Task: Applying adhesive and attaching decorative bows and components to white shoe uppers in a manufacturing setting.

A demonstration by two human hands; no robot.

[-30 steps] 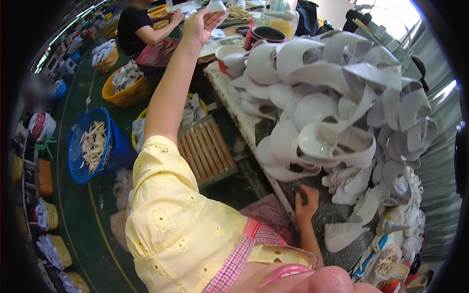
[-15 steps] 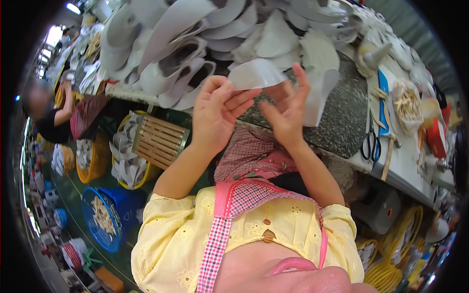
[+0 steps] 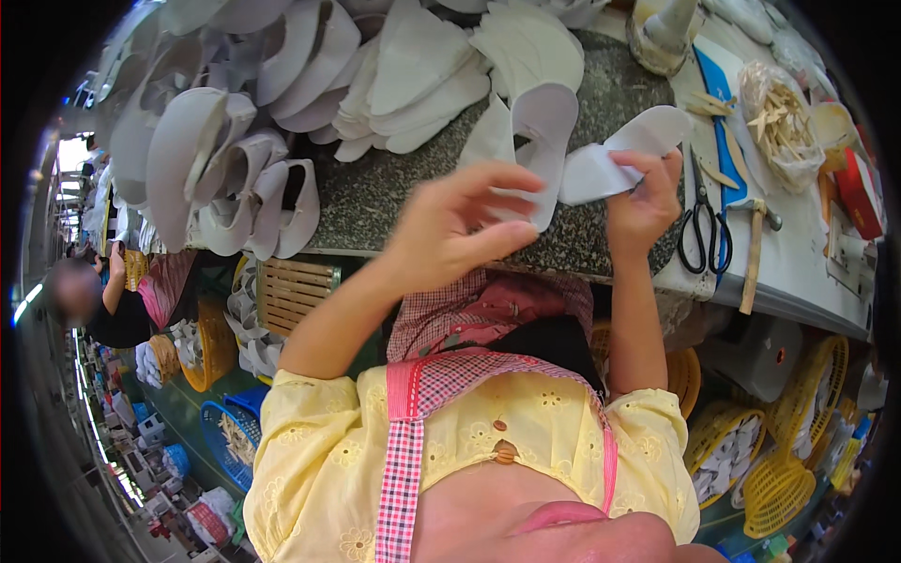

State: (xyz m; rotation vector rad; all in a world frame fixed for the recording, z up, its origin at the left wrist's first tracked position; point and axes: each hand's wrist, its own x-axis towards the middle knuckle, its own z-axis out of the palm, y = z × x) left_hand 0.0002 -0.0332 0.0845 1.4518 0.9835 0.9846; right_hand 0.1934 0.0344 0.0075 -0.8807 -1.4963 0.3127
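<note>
My right hand (image 3: 646,205) grips a white slipper piece (image 3: 655,128), a flat sole shape with a curved band across it, above the right part of the speckled stone slab (image 3: 371,202). My left hand (image 3: 462,225) is apart from it, with thumb and fingers spread and slightly blurred. Just beyond the left fingertips lies another white slipper piece (image 3: 549,117) on the slab; whether they touch it I cannot tell. Behind stand a fanned stack of flat white pieces (image 3: 422,70) and, at the left, a heap of curved white slipper pieces (image 3: 188,150).
On the bench at right lie black-handled scissors (image 3: 702,230), a hammer (image 3: 754,253), a blue strip (image 3: 718,113) and a bag of wooden sticks (image 3: 779,108). A slatted wooden stool (image 3: 296,296) and yellow baskets (image 3: 723,450) stand below. Another person (image 3: 117,291) sits far left.
Both hands were raised together around the white piece. Now my right hand holds it farther right, and my left hand is apart, open near the other piece. The view has shifted.
</note>
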